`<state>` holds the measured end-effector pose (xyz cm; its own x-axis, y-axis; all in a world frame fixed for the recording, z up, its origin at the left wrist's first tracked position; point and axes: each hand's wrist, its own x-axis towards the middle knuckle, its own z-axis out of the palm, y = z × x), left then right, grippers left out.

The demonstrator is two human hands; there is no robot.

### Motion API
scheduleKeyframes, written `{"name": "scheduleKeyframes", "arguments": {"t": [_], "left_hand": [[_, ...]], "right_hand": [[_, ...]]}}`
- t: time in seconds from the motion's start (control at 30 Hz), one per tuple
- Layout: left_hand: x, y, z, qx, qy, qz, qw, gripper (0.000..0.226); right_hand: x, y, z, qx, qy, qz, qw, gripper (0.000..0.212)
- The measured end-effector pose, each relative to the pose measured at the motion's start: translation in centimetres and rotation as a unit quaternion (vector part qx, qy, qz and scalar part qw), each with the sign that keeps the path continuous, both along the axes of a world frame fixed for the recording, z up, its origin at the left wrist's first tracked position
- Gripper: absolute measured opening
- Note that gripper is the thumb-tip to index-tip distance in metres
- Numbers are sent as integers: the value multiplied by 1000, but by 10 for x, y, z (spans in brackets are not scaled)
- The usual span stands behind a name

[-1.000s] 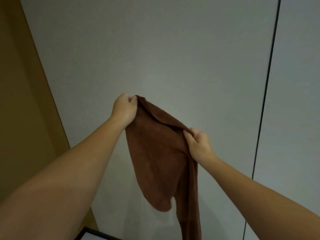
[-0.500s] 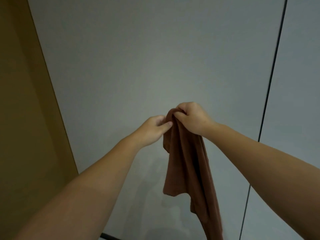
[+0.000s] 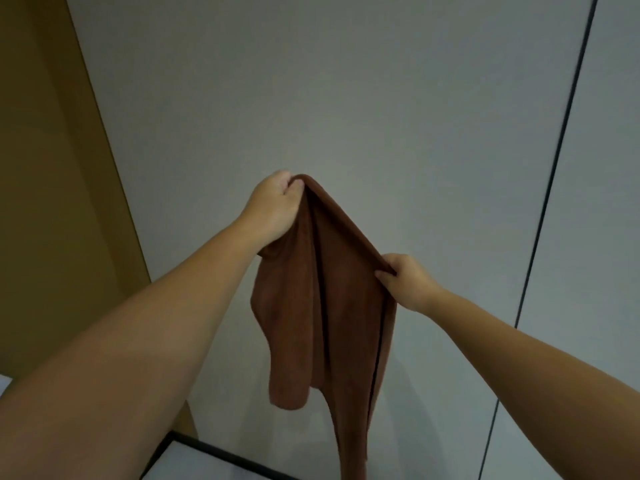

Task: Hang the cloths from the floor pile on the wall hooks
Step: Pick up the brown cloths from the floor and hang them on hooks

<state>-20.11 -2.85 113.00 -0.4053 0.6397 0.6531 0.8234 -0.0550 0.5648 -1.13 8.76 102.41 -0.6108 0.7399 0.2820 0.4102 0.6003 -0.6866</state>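
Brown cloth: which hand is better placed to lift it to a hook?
Left, probably. The left hand grips the brown cloth at its topmost bunch; the right hand pinches a lower edge. No hook is visible.

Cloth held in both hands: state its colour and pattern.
The cloth is plain reddish brown, no pattern; head view shows it.

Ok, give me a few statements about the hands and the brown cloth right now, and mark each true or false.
1. Both hands grip the brown cloth. True.
2. The left hand is higher than the right hand. True.
3. The cloth hangs on a wall hook. False: no hook is in view; only the hands hold it up.
4. The cloth is white. False: it is brown.
5. The cloth is held in front of a grey wall. True.
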Motion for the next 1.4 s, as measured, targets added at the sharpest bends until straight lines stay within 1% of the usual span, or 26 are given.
{"name": "scheduleKeyframes", "arguments": {"t": [0.07,0.13,0.23,0.3,0.4,0.47,0.57,0.67,0.77,0.8,0.9,0.97,1.0,1.1,1.2,1.23,1.3,1.33,1.4], "left_hand": [[-21,-14,-3,-28,-2,32,999,27],[-41,-27,-13,-82,7,52,995,32],[-63,-44,-37,-156,21,67,985,33],[-73,-55,-53,-200,5,62,978,28],[-83,-68,-75,-240,-51,33,969,20],[-81,-76,-83,-235,-74,0,969,25],[-73,-82,-81,-180,-101,-60,977,33],[-69,-81,-76,-131,-150,-111,974,25],[-74,-80,-75,-99,-144,-86,981,9],[-75,-81,-75,-92,-145,-70,983,8],[-74,-85,-73,-57,-168,-22,984,14],[-73,-91,-67,-45,-152,28,987,17],[-75,-95,-63,-46,-128,58,989,18],[-73,-117,-49,-86,-14,130,988,17],[-65,-147,-36,-146,98,163,971,17],[-64,-158,-34,-164,113,178,964,13],[-62,-183,-31,-198,110,217,950,5],[-60,-196,-33,-212,100,239,942,9],[-51,-222,-41,-226,89,282,928,15]], "right_hand": [[-5,-3,-4,-16,12,-2,1000,20],[-16,-7,-1,-14,42,-1,999,23],[-38,-18,15,31,82,6,996,22],[-55,-26,31,78,73,24,994,21],[-80,-43,56,134,32,63,989,23],[-97,-56,69,170,-2,87,982,24],[-120,-73,78,206,-32,117,971,23],[-136,-87,79,205,-21,133,969,21],[-144,-94,79,209,-2,132,969,20],[-145,-95,78,209,5,135,969,19],[-143,-92,74,215,12,142,966,18],[-141,-88,67,223,-2,155,962,18],[-140,-86,61,223,-10,166,960,17],[-140,-85,43,199,-21,211,957,12],[-143,-91,25,123,-7,246,961,16],[-145,-95,20,90,11,256,962,18],[-150,-105,12,18,71,267,961,20],[-153,-112,8,-6,99,267,959,18],[-159,-126,3,-6,138,277,951,15]]}}
